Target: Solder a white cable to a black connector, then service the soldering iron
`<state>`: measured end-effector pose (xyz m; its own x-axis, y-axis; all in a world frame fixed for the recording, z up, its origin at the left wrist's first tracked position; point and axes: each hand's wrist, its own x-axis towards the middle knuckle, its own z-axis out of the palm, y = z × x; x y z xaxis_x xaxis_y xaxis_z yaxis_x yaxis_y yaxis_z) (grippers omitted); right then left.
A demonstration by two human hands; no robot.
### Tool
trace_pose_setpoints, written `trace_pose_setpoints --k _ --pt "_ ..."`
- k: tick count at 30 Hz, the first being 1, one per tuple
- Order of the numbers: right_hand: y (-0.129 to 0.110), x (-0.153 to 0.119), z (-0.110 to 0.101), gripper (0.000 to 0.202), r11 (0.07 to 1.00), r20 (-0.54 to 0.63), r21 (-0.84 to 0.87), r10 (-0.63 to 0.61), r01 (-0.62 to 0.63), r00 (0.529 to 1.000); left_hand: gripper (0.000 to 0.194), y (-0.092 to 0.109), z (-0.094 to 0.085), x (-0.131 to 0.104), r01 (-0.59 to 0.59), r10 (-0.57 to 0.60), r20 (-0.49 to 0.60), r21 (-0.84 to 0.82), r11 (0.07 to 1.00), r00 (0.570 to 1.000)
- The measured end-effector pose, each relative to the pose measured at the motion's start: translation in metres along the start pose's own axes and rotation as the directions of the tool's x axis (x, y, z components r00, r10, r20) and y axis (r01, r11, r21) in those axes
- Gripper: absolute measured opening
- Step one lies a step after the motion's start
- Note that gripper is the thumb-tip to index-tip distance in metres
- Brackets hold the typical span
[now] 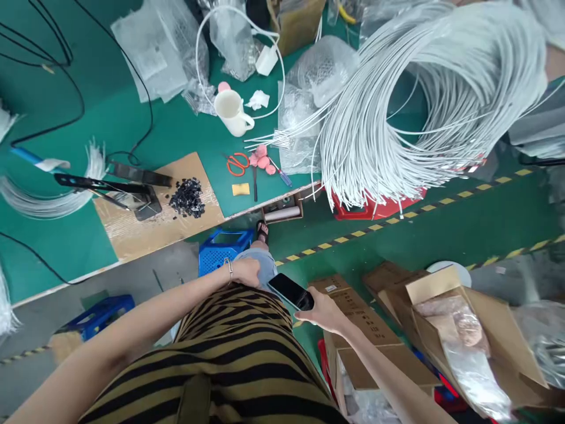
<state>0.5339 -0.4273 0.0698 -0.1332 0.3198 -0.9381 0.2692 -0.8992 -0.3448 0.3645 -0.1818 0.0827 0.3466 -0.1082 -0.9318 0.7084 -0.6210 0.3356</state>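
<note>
Phone (pixel 292 292) gripped by one end in my right hand (pixel 327 310), probably so screen (pixel 286 287) shows; left hand (pixel 247 271) beside it, can't tell if clenched.

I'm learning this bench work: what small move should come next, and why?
Probably putting the phone down on the green table: it occupies the right hand, while the scissors and screwdriver lie there untouched.

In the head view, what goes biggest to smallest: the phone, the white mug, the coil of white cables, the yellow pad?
1. Coil of white cables
2. Phone and white mug: too alike to rank, and the phone seems nearer the camera
3. Yellow pad
</note>
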Motion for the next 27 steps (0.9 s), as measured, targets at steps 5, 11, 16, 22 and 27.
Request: trace_pose_setpoints --k 5,11,16,22,27 --pt "-0.011 -0.029 -0.022 0.046 0.996 0.098 0.048 -0.073 0.069 0.992 0.026 0.019 0.000 -0.010 0.051 -0.051 -0.010 0.032 0.998 0.999" --pt "-0.014 -0.056 -0.027 0.035 0.983 0.212 -0.020 -0.173 0.181 0.962 0.020 0.031 0.052 -0.016 0.183 -0.184 -0.297 -0.032 0.983 0.937" --pt "0.027 -0.064 -0.001 0.034 0.977 0.087 -0.200 -0.057 0.074 0.995 0.018 0.067 0.120 0.021 0.103 -0.188 -0.528 -0.186 0.977 0.828" --pt "0.066 -0.056 0.053 0.038 0.924 -0.232 -0.346 0.083 -0.162 0.969 0.020 0.137 0.187 0.042 -0.138 -0.114 -0.679 -0.306 0.942 0.725" --pt "0.078 -0.053 0.057 0.066 0.900 -0.292 -0.415 0.007 -0.133 0.956 0.023 0.168 0.219 0.052 -0.296 -0.055 -0.702 -0.369 0.881 0.711"
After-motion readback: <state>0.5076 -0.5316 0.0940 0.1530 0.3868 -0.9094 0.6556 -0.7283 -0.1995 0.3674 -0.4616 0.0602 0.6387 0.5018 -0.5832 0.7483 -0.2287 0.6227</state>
